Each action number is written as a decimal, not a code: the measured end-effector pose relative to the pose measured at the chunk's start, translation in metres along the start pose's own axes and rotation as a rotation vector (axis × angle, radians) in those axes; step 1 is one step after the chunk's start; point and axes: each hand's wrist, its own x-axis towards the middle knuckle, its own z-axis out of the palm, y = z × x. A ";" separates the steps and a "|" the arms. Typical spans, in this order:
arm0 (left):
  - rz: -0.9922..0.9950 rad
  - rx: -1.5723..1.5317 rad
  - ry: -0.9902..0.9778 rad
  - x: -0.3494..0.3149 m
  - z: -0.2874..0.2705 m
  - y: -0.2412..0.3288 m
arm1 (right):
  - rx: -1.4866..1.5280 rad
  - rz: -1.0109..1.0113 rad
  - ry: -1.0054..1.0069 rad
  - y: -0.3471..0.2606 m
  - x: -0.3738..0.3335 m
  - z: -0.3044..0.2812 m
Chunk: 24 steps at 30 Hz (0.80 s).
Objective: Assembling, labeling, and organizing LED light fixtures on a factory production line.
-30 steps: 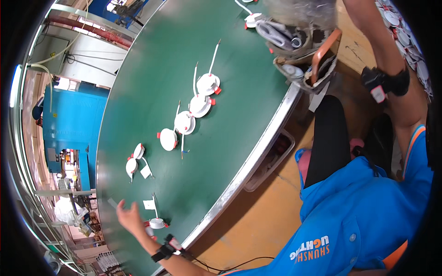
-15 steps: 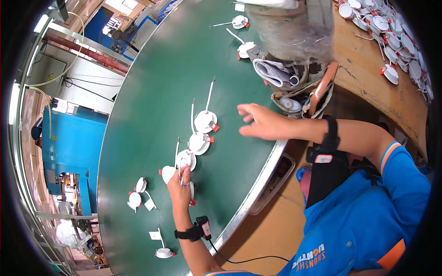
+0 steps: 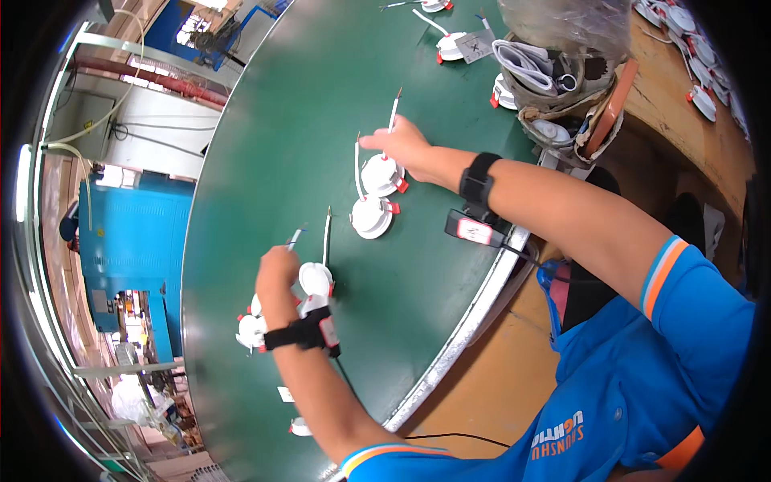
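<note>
White round downlights with red clips and short white cables lie on the green table (image 3: pixel 434 305). My right hand (image 3: pixel 408 149) reaches over the upper downlight (image 3: pixel 382 174), its fingers stretched left across that lamp's cable (image 3: pixel 395 108). Just below sits another downlight (image 3: pixel 372 217), whose upright cable (image 3: pixel 358 173) ends near my fingertips. My left hand (image 3: pixel 279 269) is closed, and a cable end (image 3: pixel 297 238) with bare wires pokes out above it; the lamp belonging to it is hidden. Beside that hand lies a downlight (image 3: pixel 316 279). A further downlight (image 3: pixel 251 331) rests by my left wrist, partly covered.
At the upper right stand worn pouches (image 3: pixel 554 100) holding rolled paper, with a downlight (image 3: pixel 503 92) against them. Behind them, a heap of downlights (image 3: pixel 697 60) covers a wooden surface. The table's metal edge (image 3: pixel 450 353) runs close to my body. A blue machine (image 3: pixel 136 249) stands beyond the table.
My right hand has moved left onto the upper downlight's cable. My left hand has shifted left and up, away from the row. The downlights sit higher and further right in the view.
</note>
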 end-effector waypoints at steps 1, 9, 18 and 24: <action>-0.061 0.118 -0.063 -0.002 -0.003 0.008 | -0.072 0.028 -0.047 -0.004 0.003 0.010; 0.004 0.089 0.002 0.009 0.050 0.032 | -0.143 0.151 -0.388 0.028 0.024 0.034; 0.138 0.036 -0.025 -0.010 0.061 0.016 | -0.703 -0.136 -0.442 0.037 -0.025 0.102; 0.128 -0.127 -0.139 -0.013 0.059 0.005 | -0.751 -0.133 -0.635 0.003 -0.065 0.063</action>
